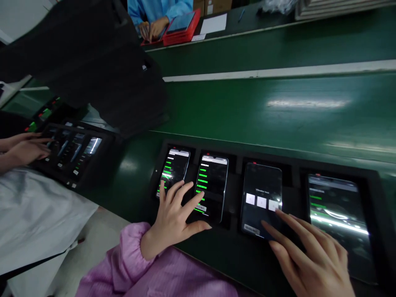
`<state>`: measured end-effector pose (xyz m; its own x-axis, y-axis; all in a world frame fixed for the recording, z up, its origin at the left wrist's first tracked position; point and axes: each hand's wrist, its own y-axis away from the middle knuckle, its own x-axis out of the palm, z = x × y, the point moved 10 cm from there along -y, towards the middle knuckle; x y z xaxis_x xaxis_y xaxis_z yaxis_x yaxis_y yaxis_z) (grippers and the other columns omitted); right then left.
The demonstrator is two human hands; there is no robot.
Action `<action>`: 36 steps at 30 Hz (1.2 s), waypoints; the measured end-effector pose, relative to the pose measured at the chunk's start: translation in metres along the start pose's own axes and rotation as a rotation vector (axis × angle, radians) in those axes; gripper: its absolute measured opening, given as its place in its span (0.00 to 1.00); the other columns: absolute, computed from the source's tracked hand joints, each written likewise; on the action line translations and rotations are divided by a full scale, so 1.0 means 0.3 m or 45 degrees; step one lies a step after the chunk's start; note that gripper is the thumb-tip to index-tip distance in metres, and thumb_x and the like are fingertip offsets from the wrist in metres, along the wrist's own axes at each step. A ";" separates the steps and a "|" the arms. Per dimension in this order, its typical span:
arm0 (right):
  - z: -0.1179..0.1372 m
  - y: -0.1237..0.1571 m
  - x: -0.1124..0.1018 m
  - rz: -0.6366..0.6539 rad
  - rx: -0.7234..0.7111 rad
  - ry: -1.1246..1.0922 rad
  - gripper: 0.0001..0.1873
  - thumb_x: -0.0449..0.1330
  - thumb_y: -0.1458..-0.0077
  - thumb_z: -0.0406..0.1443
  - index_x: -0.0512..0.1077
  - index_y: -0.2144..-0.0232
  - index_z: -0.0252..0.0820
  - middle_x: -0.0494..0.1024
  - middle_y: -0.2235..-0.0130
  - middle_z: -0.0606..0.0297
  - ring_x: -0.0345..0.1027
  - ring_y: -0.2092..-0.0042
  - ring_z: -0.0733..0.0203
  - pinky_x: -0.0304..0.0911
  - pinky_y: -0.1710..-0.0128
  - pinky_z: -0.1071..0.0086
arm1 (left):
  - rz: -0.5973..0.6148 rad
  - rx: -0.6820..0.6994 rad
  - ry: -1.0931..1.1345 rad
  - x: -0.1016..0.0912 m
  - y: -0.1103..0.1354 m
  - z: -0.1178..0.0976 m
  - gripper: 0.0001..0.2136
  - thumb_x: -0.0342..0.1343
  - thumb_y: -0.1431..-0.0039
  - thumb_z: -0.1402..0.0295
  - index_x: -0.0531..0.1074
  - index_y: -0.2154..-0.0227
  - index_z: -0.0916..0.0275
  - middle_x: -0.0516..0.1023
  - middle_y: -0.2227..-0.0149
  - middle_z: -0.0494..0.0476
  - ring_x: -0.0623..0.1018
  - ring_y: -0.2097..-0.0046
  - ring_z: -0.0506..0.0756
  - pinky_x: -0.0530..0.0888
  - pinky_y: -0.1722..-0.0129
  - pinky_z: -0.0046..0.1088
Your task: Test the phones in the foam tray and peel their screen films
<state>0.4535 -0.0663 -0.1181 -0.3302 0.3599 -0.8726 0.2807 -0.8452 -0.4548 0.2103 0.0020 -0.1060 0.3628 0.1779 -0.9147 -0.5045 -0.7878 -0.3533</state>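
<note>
Several smartphones lie face up in slots of a black foam tray [235, 163]. My left hand [173, 210] spreads its fingers over the leftmost phone [176, 159] and the second phone [216, 177]; both show green text lines on dark screens. With fingers stretched out, my right hand [315, 251] reaches over the third phone [262, 177], an index fingertip at the rightmost white square of its "Vibrator test" screen. The rightmost phone [334, 198], partly behind my right hand, shows green lines and a bright reflection. Neither hand grasps anything.
Black foam trays [108, 62] are stacked at the upper left. Beyond them, a co-worker's hands [27, 148] touch another phone tray [89, 165]. Across the green conveyor [222, 107], a person in blue handles a device beside a red tray [182, 37].
</note>
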 end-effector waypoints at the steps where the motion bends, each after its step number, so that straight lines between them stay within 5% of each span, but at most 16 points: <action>1: 0.004 -0.005 -0.006 -0.016 -0.007 0.007 0.13 0.55 0.25 0.36 0.77 0.46 0.41 0.78 0.41 0.46 0.74 0.44 0.35 0.62 0.49 0.45 | -0.009 0.001 0.016 -0.006 0.005 -0.003 0.31 0.46 0.24 0.39 0.79 0.38 0.56 0.78 0.37 0.64 0.70 0.32 0.64 0.39 0.20 0.52; 29: 0.017 -0.035 -0.033 -0.041 0.018 -0.020 0.09 0.57 0.25 0.31 0.77 0.50 0.39 0.78 0.43 0.46 0.72 0.44 0.43 0.62 0.45 0.49 | 0.056 -0.048 -0.019 0.044 0.043 -0.027 0.30 0.46 0.24 0.39 0.80 0.37 0.51 0.78 0.35 0.63 0.69 0.30 0.66 0.39 0.20 0.55; 36: 0.014 -0.111 0.009 0.029 0.177 0.009 0.19 0.52 0.21 0.45 0.76 0.41 0.46 0.74 0.33 0.50 0.70 0.37 0.42 0.58 0.39 0.45 | 0.102 0.035 -0.088 0.052 0.044 -0.034 0.28 0.48 0.23 0.43 0.78 0.36 0.53 0.75 0.33 0.65 0.68 0.30 0.68 0.40 0.21 0.59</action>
<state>0.4394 -0.0387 -0.1046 -0.3188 0.3422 -0.8839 0.1601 -0.8997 -0.4061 0.2174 -0.0115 -0.1229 0.2661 0.1558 -0.9513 -0.5512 -0.7850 -0.2827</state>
